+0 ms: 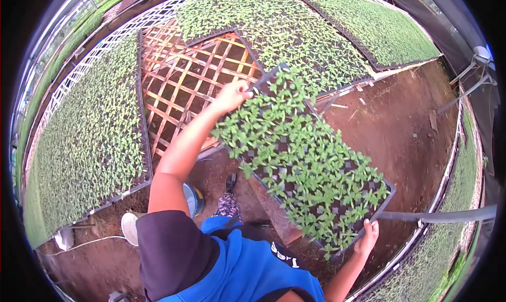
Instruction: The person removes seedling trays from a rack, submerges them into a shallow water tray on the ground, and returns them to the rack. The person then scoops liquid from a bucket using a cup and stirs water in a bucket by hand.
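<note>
A black seedling tray (391,195) full of small green plants hangs in front of me, slanting from upper left to lower right. My left hand (232,96) grips its far upper-left end, fingers curled over the rim. At the near lower-right corner my right hand (367,237) is closed on the edge, with the thumb on top. Some cells show dark soil between the seedlings (311,170). The underside of the tray is hidden.
A slatted wooden bench (184,86) lies ahead, with seedling trays (89,144) to its left and more trays (295,33) beyond. A pale post (443,216) juts in from the right. Below stand a blue bucket (196,199) and a white bucket (129,228) on bare soil.
</note>
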`<state>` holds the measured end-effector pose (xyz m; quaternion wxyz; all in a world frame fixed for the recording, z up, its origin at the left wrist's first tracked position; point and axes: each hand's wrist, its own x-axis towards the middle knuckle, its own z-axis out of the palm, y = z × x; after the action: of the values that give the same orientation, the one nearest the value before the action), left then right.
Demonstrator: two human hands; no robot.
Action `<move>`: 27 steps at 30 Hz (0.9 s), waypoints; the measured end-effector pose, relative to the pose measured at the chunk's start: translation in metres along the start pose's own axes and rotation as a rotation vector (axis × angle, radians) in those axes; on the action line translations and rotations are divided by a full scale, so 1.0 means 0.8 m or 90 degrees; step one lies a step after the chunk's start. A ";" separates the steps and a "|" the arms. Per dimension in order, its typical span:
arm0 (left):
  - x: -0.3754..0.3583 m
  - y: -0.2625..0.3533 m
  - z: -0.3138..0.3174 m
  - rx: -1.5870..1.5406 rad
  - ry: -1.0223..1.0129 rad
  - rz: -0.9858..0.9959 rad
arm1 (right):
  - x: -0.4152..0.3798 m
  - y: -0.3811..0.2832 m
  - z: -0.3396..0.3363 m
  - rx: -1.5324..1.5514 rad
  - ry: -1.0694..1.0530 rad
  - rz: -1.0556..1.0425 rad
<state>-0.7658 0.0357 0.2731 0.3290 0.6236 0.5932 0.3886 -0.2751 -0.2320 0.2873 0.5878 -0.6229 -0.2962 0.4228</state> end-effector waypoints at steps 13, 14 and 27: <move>0.292 -0.164 -0.354 0.465 0.059 -0.074 | 0.038 0.110 0.494 0.148 -0.130 0.138; 0.312 -0.175 -0.357 0.490 0.049 -0.097 | 0.039 0.119 0.507 0.161 -0.115 0.163; 0.474 -0.361 -0.282 0.416 -0.047 -0.158 | 0.061 0.169 0.559 0.075 0.030 0.341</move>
<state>-1.1055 0.4246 0.1655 0.1779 0.6327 0.7453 0.1123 -0.6613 0.0077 0.1673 0.4973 -0.6533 -0.0818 0.5650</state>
